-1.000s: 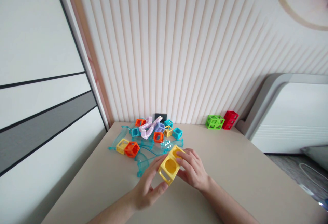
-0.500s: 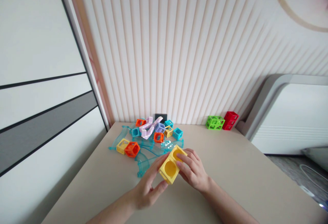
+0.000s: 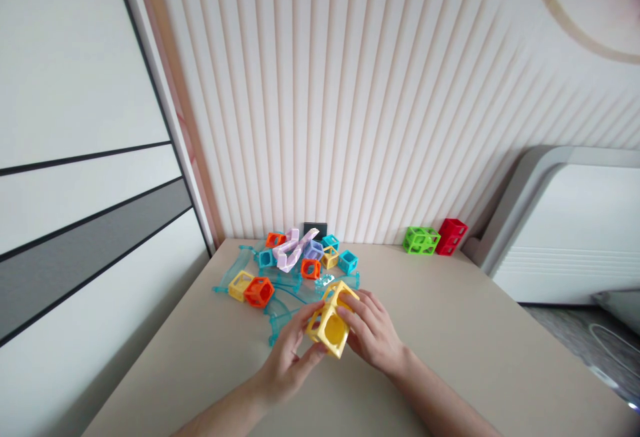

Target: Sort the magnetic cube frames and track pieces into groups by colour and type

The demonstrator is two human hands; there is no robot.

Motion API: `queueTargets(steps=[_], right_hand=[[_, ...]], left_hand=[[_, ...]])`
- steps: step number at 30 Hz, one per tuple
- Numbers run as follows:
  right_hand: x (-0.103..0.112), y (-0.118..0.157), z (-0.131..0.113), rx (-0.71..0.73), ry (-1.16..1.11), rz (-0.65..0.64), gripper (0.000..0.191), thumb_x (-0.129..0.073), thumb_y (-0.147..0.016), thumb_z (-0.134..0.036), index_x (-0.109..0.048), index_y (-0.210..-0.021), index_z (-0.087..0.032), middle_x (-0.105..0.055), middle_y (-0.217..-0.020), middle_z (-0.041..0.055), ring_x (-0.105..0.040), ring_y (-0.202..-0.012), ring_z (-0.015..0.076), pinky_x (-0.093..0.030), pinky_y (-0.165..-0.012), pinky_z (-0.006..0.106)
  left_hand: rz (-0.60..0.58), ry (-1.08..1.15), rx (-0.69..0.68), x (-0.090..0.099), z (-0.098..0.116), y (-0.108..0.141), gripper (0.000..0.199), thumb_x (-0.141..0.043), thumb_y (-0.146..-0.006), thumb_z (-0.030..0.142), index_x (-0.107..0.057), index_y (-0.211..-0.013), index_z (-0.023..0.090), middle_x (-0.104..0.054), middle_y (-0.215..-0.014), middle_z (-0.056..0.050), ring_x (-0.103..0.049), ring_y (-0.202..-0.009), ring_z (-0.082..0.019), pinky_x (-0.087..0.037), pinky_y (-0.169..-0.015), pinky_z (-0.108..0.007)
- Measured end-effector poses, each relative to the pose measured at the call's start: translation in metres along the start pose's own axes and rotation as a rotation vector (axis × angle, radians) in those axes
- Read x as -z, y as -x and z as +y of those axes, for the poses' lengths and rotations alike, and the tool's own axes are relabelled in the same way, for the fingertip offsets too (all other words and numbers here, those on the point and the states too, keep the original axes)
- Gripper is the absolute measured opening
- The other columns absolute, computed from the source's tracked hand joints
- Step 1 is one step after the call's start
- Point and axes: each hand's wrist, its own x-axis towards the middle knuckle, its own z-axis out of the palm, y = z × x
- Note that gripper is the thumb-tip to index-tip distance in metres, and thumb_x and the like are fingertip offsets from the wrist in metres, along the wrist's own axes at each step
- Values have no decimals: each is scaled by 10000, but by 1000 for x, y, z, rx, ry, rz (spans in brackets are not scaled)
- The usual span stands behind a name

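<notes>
Two yellow cube frames (image 3: 331, 322), joined end to end, are held above the table between my hands. My left hand (image 3: 289, 357) grips the lower left side, with its thumb under the nearer cube and its fingers along the side. My right hand (image 3: 373, 330) wraps round the farther cube from the right, its fingertips at the round opening. Behind my left hand lies a clear teal piece (image 3: 280, 320), partly hidden. An orange cube (image 3: 259, 291) touches another yellow cube (image 3: 240, 286) left of my hands.
Against the wall stand green cubes (image 3: 421, 240) and red cubes (image 3: 451, 236). Pink pieces (image 3: 293, 250), a purple cube (image 3: 313, 250), a teal cube (image 3: 348, 262) and a black object (image 3: 315, 231) gather at the back of the table (image 3: 480, 350).
The joined yellow cubes have turned a little in my hands, so more of their left side shows. Both hands still hold them.
</notes>
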Motion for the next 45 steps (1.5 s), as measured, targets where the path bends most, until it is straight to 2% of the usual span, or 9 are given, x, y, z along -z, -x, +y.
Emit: queueTargets(steps=[7, 10, 12, 17, 22, 29, 33, 39, 45], right_hand=[[0, -5, -3, 8, -63, -41, 550, -617, -912, -179, -454, -1437, -153, -722, -1185, 165, -662, -1133, 280, -524, -1003, 498], [-2, -3, -6, -17, -140, -37, 454, -548, -941, -161, -495, -1392, -139, -737, -1123, 152, -694, -1036, 245, -532, -986, 486], [-3, -2, -7, -22, -196, -23, 361, -503, -971, -165, -548, -1329, -144, -745, -1043, 134, -705, -950, 221, -544, -955, 466], [-5, -2, -7, -48, -209, -62, 261, -497, -1024, -272, -602, -1234, -160, -734, -977, 124, -694, -901, 224, -553, -891, 436], [-8, 0, -9, -109, -199, -53, 250, -554, -998, -327, -612, -1181, -168, -710, -978, 132, -666, -878, 244, -565, -818, 416], [-11, 3, -10, -319, -285, -10, 121, -599, -934, -186, -626, -1049, -215, -680, -964, 99, -649, -865, 229, -559, -760, 341], [-13, 7, -8, -381, -363, 19, 105, -586, -911, -142, -610, -963, -230, -654, -937, 77, -643, -844, 217, -552, -736, 315], [-22, 16, -9, -490, -452, 50, 116, -693, -870, -181, -612, -935, -234, -590, -1011, 77, -614, -885, 212, -544, -743, 300], [-23, 16, -9, -518, -517, 69, 121, -732, -865, -231, -614, -893, -238, -565, -954, 50, -580, -826, 196, -522, -680, 281]], left_hand=[[190, 21, -3, 4, 4, -3, 524, -670, -916, 388, -508, -1387, 228, -542, -1475, -158, -541, -1350, -306, -491, -1088, -382], [252, -42, -18, 6, 5, -5, 478, -644, -931, 385, -526, -1366, 226, -581, -1432, -155, -629, -1245, -289, -583, -954, -336], [257, -105, -49, 6, 4, -5, 409, -587, -966, 358, -542, -1354, 237, -619, -1385, -137, -667, -1181, -262, -596, -923, -324], [249, -297, -226, 6, 3, -6, 338, -510, -990, 227, -590, -1318, 248, -660, -1291, -108, -651, -1193, -241, -567, -983, -336], [199, -454, -345, 6, 3, -9, 464, -534, -941, 123, -541, -1375, 286, -631, -1306, -95, -634, -1195, -228, -557, -996, -334], [45, -589, -400, 7, 1, -6, 643, -540, -906, 92, -399, -1503, 283, -545, -1410, -120, -552, -1311, -252, -486, -1101, -376], [-19, -628, -416, 7, 0, -6, 672, -532, -921, 115, -336, -1546, 266, -523, -1435, -137, -525, -1345, -267, -472, -1117, -395], [-52, -621, -413, 6, 1, -7, 621, -531, -969, 198, -328, -1550, 285, -546, -1431, -130, -537, -1340, -265, -481, -1111, -395], [-68, -596, -372, 6, -2, -4, 622, -568, -971, 233, -333, -1543, 297, -556, -1431, -126, -567, -1314, -258, -492, -1102, -387]])
